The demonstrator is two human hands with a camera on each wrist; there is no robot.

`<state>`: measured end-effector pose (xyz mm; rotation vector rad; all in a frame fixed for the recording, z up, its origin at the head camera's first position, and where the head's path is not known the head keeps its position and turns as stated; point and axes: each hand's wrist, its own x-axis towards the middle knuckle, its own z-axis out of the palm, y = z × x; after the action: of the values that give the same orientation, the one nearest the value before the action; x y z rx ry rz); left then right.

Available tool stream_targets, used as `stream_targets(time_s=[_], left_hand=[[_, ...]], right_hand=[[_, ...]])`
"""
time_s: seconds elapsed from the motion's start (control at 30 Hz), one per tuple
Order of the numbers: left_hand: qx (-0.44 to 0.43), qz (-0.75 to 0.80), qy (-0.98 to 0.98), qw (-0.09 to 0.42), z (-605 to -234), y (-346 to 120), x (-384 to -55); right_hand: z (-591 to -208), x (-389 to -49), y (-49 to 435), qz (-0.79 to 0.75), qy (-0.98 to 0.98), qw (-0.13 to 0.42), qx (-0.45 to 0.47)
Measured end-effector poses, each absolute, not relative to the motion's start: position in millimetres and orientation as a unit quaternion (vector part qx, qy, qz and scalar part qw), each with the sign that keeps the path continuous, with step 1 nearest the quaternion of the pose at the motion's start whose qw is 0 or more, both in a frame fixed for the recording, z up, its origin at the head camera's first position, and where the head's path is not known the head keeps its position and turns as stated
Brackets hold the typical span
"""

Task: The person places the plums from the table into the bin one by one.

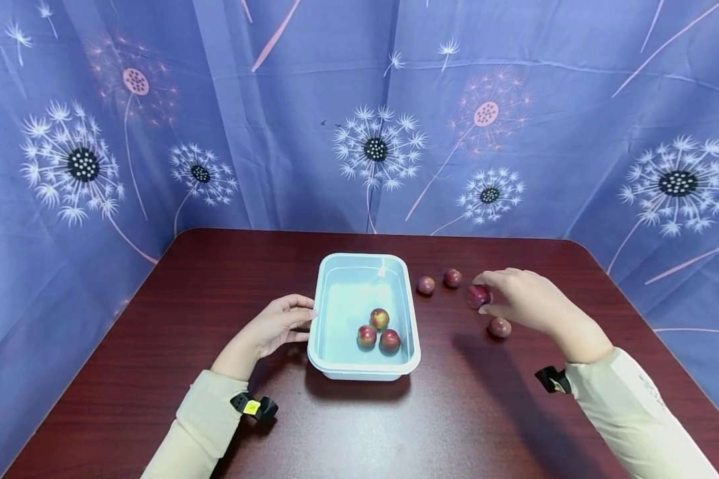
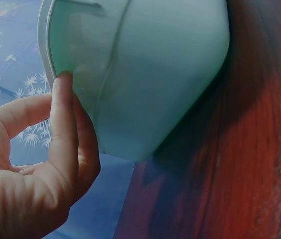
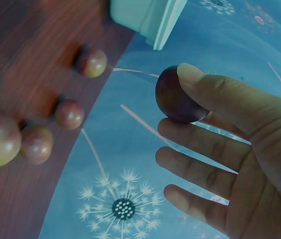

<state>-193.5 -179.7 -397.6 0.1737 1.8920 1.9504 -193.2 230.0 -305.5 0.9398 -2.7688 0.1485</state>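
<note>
My right hand (image 1: 527,299) pinches a dark red plum (image 3: 172,97) between thumb and fingertips, above the right part of the table; the other fingers extend free in the right wrist view. Several more plums lie on the table below it, among them one plum (image 1: 500,327) near the thumb and another plum (image 1: 426,286) near the box. A pale blue plastic box (image 1: 362,371) stands mid-table with three red-yellow plums (image 1: 379,319) inside, towards its near end. My left hand (image 1: 281,326) touches the box's left rim with loosely extended fingers, its fingertips at the lip (image 2: 46,40).
The dark red-brown wooden table (image 1: 228,279) has rounded far corners. Behind it and along both sides hangs a blue curtain (image 1: 293,133) with a dandelion print. Each wrist carries a black strapped camera (image 1: 254,406) over a cream sleeve.
</note>
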Motion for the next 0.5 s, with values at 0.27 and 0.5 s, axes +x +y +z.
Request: stream_targets(time_s=[0.27, 0.5], left_hand=[[0.062, 0.698, 0.683, 0.207, -396.5, -180.9, -193.2], [0.062, 0.698, 0.681, 0.21, -398.5, -178.3, -194.2]], right_hand=[[-294.3, -203.1, 207.4, 0.057, -0.943, 0.106, 0.312], [-281.3, -210.4, 188.2, 0.058, -0.942, 0.106, 0.314]])
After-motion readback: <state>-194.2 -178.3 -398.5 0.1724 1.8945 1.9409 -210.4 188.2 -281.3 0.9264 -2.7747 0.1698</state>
